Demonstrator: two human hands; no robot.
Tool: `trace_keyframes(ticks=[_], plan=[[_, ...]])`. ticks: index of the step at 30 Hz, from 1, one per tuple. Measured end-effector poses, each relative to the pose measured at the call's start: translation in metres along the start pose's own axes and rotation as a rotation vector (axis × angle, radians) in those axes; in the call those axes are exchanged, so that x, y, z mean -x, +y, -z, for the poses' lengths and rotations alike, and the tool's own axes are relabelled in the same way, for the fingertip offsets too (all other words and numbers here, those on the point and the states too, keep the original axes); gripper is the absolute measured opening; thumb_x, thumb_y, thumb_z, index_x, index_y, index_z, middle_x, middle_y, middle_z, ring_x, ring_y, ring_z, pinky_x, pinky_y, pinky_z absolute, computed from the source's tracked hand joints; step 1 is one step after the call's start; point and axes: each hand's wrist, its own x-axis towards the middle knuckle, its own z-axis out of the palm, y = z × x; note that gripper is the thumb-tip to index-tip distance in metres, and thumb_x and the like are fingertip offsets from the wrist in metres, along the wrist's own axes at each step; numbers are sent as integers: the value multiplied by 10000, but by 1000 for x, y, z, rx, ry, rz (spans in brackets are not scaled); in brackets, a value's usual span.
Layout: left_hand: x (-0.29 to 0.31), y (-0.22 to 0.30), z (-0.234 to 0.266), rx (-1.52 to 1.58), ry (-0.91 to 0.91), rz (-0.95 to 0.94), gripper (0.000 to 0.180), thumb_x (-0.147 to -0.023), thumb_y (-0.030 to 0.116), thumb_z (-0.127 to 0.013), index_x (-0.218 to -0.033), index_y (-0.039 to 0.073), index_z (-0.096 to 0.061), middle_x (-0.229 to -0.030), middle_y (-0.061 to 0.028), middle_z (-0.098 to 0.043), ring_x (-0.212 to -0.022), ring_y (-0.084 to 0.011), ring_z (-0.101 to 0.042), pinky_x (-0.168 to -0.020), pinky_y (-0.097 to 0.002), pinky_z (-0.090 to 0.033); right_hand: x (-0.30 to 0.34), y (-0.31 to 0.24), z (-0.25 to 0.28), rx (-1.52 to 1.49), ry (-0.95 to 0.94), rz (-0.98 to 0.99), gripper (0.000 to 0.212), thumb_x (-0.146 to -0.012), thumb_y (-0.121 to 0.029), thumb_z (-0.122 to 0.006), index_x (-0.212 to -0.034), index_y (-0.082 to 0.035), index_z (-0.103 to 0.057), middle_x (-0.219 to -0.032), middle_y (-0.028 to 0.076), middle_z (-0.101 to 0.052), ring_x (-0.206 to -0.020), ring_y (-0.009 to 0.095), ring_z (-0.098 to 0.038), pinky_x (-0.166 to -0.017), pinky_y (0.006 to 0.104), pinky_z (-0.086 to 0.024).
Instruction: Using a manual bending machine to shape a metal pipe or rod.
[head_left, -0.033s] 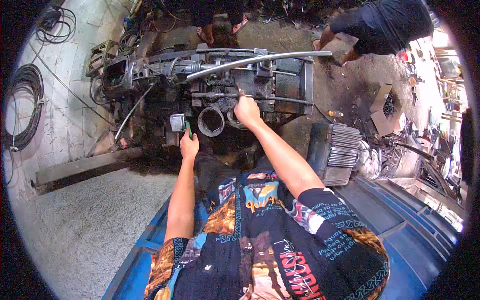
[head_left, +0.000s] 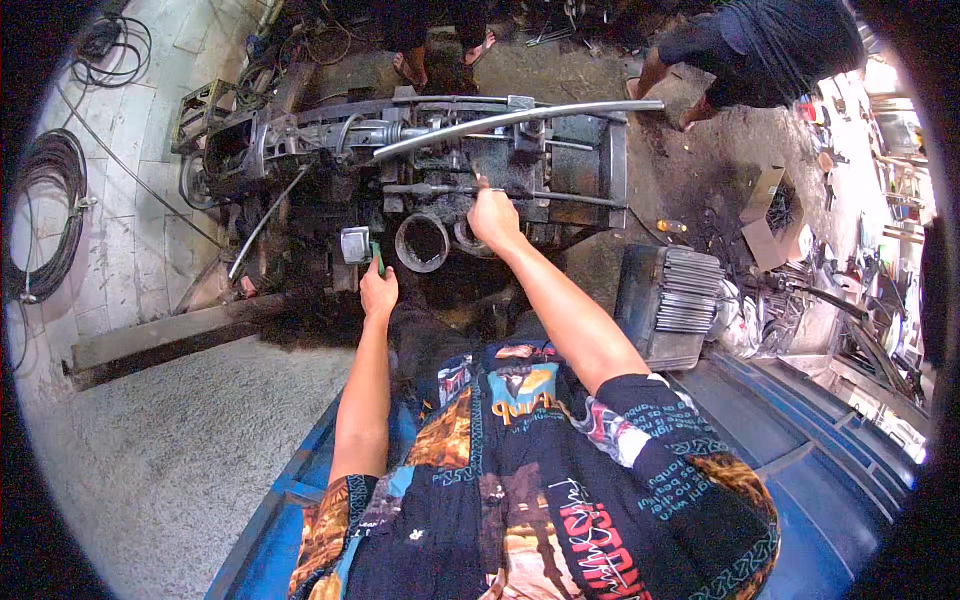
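Hands both on the greasy engine block (head_left: 420, 170) sitting on the dirt floor, right below the head view.

Left hand (head_left: 378, 290) clenched round a green-handled tool (head_left: 377, 258), handle sticking up out of the fist, tip next to a small grey square part (head_left: 354, 244) at the block's near edge. Cannot tell if tip touches it.

Right hand (head_left: 495, 215) closed on a thin dark tool (head_left: 478, 182), pointed up into the block, just under a horizontal rod (head_left: 500, 192). Tip hidden among the parts, kind of tool not readable.

Round open bore (head_left: 422, 242) between the two hands, slightly nearer the left one. Second ring-shaped opening just beside it, mostly behind the right wrist.

Long silver curved pipe (head_left: 520, 118) lying across the top of the block, running to the right, well above both hands.

Finned grey metal unit (head_left: 670, 300) on the ground to the right of the right forearm, apart from it. Cardboard box (head_left: 772, 215) further right. Coiled black cable (head_left: 45, 225) on the tiled floor far left. Rusty steel beam (head_left: 160, 340) flat on the ground left of the left arm.

Another person (head_left: 760, 45) bent over at top right, beyond the pipe's end; sandalled feet (head_left: 440, 55) of someone at top centre.
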Motion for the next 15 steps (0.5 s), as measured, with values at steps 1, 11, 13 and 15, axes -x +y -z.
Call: trace_keyframes(ticks=[1,11,13,15], plan=[[1,2,1,-14,-4,10,470,-900,241,-602,-1344,103,-535,-1135,-258,-636,-1061,-427,-601,-912,-469,-478,-4,-4,2,-13,-13,-47,509,-821,-89,-510,-1322,-4,-487,-952,322,-646,-951,477,-628,-853,542,-498],[-1,3,-2,-26,16,-6,467,-904,256,-601,-1340,100,-540,-1139,-253,-637,-1070,-419,-600,-914,-470,-479,-41,-21,11,19,182,110,352,-798,-63,-521,-1102,98,-595,-921,337,-638,-896,477,-644,-829,522,-522],[2,14,3,-16,-43,46,470,-908,238,-591,-1345,76,-535,-1270,-215,-589,-1144,-390,-575,-979,-438,-454,-24,-10,-1,56,119,50,406,-807,-61,-491,-1176,93,-558,-907,337,-640,-894,472,-649,-818,531,-523],[-1,-4,-1,-22,5,12,471,-906,250,-595,-1344,87,-535,-1197,-238,-614,-1100,-407,-590,-942,-457,-468,0,-7,-5,50,-50,59,507,-826,-71,-456,-1309,81,-477,-887,339,-639,-866,472,-652,-803,541,-519]])
